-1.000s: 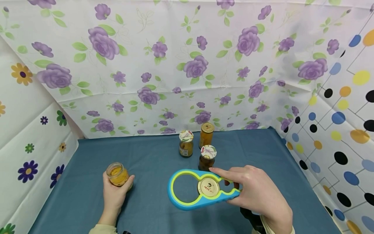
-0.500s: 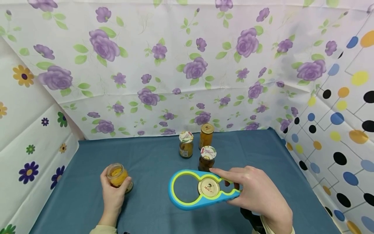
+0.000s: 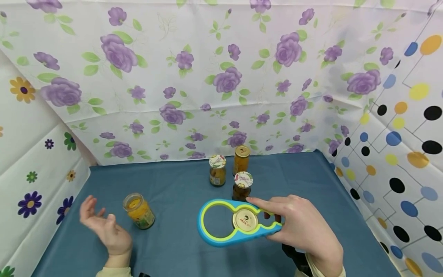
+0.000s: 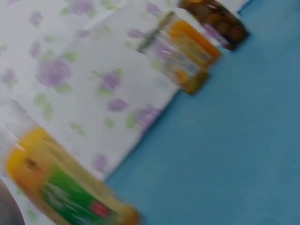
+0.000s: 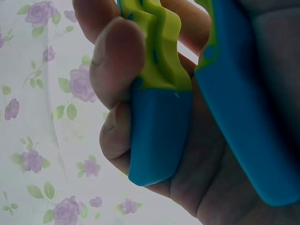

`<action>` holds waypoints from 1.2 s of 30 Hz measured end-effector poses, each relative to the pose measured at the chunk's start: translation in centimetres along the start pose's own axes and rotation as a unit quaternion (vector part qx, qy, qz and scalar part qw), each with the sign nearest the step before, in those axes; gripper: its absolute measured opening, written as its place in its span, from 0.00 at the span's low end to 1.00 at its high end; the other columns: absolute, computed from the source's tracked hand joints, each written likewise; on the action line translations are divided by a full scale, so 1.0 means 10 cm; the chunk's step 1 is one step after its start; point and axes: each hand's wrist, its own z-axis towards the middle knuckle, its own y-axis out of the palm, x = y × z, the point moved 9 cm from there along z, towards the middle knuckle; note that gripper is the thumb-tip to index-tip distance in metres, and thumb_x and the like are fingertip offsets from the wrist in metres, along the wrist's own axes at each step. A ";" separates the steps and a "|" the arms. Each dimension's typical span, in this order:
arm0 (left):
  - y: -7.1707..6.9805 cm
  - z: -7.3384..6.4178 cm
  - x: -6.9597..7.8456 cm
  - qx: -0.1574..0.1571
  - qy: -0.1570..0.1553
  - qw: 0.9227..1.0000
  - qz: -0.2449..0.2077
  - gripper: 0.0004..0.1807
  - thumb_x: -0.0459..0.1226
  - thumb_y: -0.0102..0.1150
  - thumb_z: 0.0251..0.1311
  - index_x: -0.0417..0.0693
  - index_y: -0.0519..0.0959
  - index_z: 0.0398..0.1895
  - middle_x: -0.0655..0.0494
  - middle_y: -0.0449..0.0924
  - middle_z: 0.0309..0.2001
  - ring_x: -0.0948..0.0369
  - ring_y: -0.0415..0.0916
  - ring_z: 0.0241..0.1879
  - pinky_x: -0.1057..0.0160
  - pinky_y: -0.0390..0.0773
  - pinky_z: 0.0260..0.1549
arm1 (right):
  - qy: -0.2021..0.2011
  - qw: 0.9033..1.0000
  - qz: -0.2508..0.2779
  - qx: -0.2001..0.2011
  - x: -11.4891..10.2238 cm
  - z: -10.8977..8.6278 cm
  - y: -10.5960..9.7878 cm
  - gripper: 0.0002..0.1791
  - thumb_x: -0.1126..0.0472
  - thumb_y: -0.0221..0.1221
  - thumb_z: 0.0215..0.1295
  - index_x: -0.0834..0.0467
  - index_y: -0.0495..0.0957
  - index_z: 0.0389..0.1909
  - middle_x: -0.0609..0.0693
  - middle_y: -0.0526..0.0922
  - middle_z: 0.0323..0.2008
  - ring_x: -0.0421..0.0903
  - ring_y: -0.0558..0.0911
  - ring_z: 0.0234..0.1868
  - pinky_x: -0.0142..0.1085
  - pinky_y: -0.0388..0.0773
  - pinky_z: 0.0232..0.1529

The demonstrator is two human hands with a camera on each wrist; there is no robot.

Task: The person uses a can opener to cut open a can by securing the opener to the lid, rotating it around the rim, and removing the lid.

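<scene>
An uncapped glass jar [image 3: 139,211] of yellow contents stands on the blue cloth at the left; its green label [image 4: 75,199] shows, blurred, in the left wrist view. My left hand [image 3: 107,231] is raised just left of this jar, fingers loosely bent and apart from it. My right hand [image 3: 304,227] grips the handles of a blue and yellow-green jar opener [image 3: 216,243], also large in the right wrist view as blue handles [image 5: 161,131]. A gold jar lid [image 3: 245,220] sits in the opener's smaller ring.
Behind the opener stand three capped jars: a dark one with a patterned lid [image 3: 243,180], one with a white patterned lid [image 3: 217,162], and a yellow one with a gold lid [image 3: 242,151]. Flowered cloth [image 3: 173,77] hangs behind; a dotted sheet [image 3: 401,161] borders the right.
My left hand has let go of the uncapped jar and moved left and away from it; the jar now stands on the cloth. My right hand still holds the opener in place.
</scene>
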 end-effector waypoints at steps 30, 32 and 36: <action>2.07 -1.60 0.13 -0.330 -0.628 0.610 -0.354 0.18 0.44 0.30 0.87 0.50 0.60 0.70 0.50 0.74 0.59 0.59 0.78 0.50 0.59 0.76 0.54 | -0.010 0.998 -0.024 0.064 -0.06 0.06 -0.02 0.50 0.57 0.86 0.43 0.35 0.80 0.71 0.27 0.69 0.27 0.28 0.63 0.23 0.28 0.63 0.25; 2.10 -1.73 0.15 -0.335 -0.645 0.590 -0.351 0.19 0.46 0.34 0.87 0.49 0.61 0.71 0.52 0.76 0.59 0.59 0.77 0.54 0.59 0.76 0.56 | -0.015 0.997 -0.025 0.065 -0.07 0.07 -0.02 0.49 0.56 0.86 0.43 0.35 0.79 0.71 0.27 0.68 0.27 0.28 0.62 0.23 0.28 0.63 0.26; 2.14 -1.89 0.24 -0.341 -0.660 0.538 -0.399 0.23 0.47 0.33 0.88 0.47 0.71 0.71 0.53 0.80 0.60 0.59 0.78 0.58 0.62 0.76 0.59 | -0.025 0.997 -0.024 0.068 -0.10 0.09 -0.03 0.48 0.55 0.86 0.45 0.36 0.80 0.71 0.27 0.67 0.27 0.28 0.61 0.23 0.29 0.61 0.26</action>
